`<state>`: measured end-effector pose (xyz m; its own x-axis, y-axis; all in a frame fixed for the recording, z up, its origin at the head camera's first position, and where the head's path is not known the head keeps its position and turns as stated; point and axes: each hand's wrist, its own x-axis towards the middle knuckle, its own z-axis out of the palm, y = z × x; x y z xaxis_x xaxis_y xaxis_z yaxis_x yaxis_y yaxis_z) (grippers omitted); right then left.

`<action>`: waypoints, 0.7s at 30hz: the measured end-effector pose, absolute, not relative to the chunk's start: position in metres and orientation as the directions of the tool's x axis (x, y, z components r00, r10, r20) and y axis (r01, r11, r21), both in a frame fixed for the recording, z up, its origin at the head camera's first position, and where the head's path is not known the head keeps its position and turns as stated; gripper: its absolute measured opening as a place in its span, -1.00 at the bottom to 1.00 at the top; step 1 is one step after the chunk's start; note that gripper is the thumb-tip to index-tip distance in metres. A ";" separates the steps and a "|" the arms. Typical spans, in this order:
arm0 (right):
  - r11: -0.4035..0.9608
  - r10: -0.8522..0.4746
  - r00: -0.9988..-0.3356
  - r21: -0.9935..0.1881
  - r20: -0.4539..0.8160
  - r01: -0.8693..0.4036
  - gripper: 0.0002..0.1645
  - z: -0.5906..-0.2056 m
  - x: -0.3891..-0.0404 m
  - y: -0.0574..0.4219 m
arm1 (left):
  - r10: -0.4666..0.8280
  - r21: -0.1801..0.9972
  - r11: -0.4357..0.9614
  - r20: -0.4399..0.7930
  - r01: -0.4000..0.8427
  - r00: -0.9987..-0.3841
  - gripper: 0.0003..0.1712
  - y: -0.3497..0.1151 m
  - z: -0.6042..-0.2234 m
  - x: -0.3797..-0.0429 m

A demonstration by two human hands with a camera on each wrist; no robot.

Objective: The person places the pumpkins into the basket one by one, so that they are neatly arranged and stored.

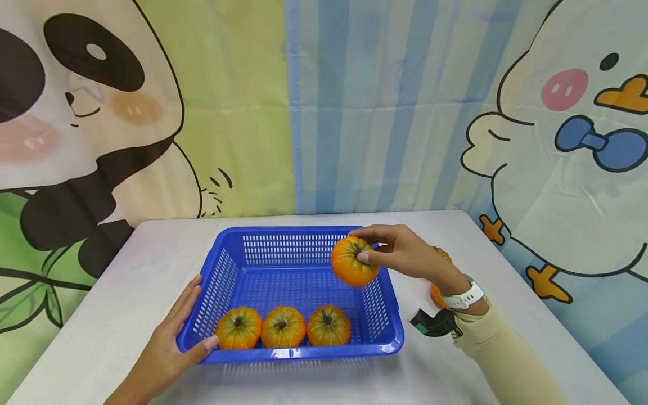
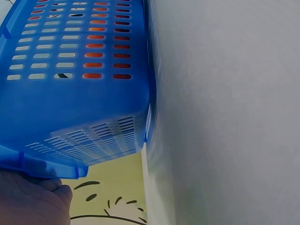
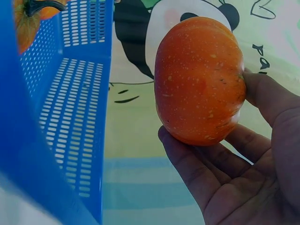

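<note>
My right hand (image 1: 405,250) pinches a small orange pumpkin (image 1: 354,261) by its side and top, above the right part of a blue plastic basket (image 1: 298,353). In the right wrist view the held pumpkin (image 3: 199,82) shows its smooth orange side, thumb on one side and fingers on the other. Three pumpkins (image 1: 283,326) sit in a row along the basket's near wall, stems up. At the basket's left side, my left hand (image 1: 164,337) holds the rim, thumb at the near corner. In the left wrist view that hand (image 2: 35,199) is partly cut off below the rim.
Another pumpkin (image 1: 437,295) lies on the white table (image 1: 430,371) right of the basket, mostly hidden behind my right wrist. A cartoon-printed curtain (image 1: 354,112) hangs behind the table. The right wrist wears a white band (image 1: 463,296) and a black device (image 1: 432,323).
</note>
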<state>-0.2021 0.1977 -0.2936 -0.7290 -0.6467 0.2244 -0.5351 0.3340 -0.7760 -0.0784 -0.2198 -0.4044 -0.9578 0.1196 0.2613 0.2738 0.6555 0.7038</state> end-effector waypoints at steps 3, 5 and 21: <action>0.321 -0.661 -0.717 -0.779 0.223 -0.538 -0.50 -0.291 -0.206 0.188 | 0.121 0.701 0.658 0.262 0.275 -0.958 0.05 -0.220 -0.404 -0.079; 0.310 -0.674 -0.705 -0.780 0.223 -0.543 -0.50 -0.290 -0.209 0.182 | 0.123 0.703 0.655 0.264 0.278 -0.957 0.05 -0.220 -0.404 -0.079; 0.331 -0.651 -0.701 -0.721 0.293 -0.609 -0.48 -0.287 -0.227 0.147 | 0.125 0.689 0.667 0.272 0.284 -0.954 0.05 -0.221 -0.407 -0.079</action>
